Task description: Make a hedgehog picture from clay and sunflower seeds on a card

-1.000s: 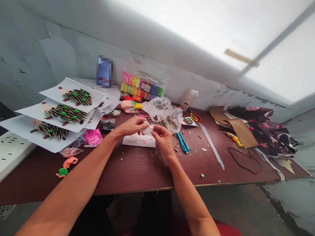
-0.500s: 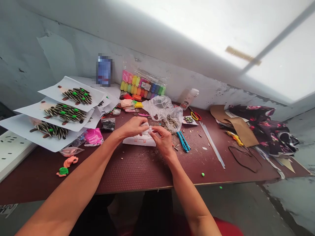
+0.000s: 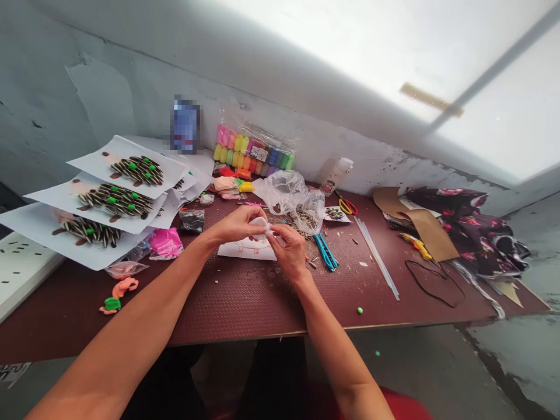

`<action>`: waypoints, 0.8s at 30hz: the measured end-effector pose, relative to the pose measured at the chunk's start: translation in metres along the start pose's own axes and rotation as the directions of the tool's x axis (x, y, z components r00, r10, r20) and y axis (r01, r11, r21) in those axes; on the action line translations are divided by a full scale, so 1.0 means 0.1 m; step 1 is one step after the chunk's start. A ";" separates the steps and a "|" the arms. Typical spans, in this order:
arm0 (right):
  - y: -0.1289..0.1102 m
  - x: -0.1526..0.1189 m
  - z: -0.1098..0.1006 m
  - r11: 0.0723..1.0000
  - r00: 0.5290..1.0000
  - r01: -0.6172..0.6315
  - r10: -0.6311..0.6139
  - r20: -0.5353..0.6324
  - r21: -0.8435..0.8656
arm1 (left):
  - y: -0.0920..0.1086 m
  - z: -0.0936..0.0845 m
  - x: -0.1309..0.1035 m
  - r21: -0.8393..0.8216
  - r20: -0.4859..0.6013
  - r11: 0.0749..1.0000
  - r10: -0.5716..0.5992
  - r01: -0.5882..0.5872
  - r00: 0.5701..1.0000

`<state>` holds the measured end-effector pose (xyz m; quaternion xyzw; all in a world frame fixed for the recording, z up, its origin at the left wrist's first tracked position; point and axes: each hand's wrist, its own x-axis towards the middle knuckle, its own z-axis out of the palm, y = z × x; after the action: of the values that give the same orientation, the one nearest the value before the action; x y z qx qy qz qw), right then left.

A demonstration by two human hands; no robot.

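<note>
My left hand and my right hand meet above the near-middle of the table, both closed on a white lump. It looks like soft modelling clay, perhaps partly in clear film; the fingers cover much of it. The right fingertips pinch its right end, while the left fingers curl round the other side. Directly beneath lies a white sheet with a red-orange line drawing, its upper part hidden by the hands. Just beyond are a clear plastic bag and striped sunflower seeds.
Seed-covered hedgehog pictures are stacked at left, near pink clay. Coloured clay packs lean on the wall beside a white bottle. To the right lie a blue cutter, scissors, glue sticks and dark cloth.
Both hands stay almost in place, with small finger shifts on the white lump. A small green ball on the floor has moved nearer and slightly left.
</note>
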<state>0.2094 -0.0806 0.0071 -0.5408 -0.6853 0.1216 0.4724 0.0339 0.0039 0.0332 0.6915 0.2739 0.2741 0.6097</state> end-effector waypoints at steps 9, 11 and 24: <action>0.05 0.03 0.07 0.843 0.947 -0.308 0.317 0.055 0.441 | 0.01 -0.03 0.01 -0.033 -0.038 0.999 0.007 -0.008 0.999; 0.10 0.05 0.07 0.834 0.939 -0.323 0.342 0.040 0.448 | 0.00 -0.03 0.01 -0.072 -0.090 0.997 0.009 -0.015 0.996; 0.14 0.01 0.07 0.910 0.966 -0.240 0.259 -0.013 0.337 | -0.03 0.00 0.01 -0.169 -0.043 0.985 -0.046 0.038 0.998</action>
<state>0.2124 -0.0724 -0.0055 -0.5395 -0.5665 0.2793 0.5568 0.0346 0.0054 0.0302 0.6251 0.2785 0.2991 0.6650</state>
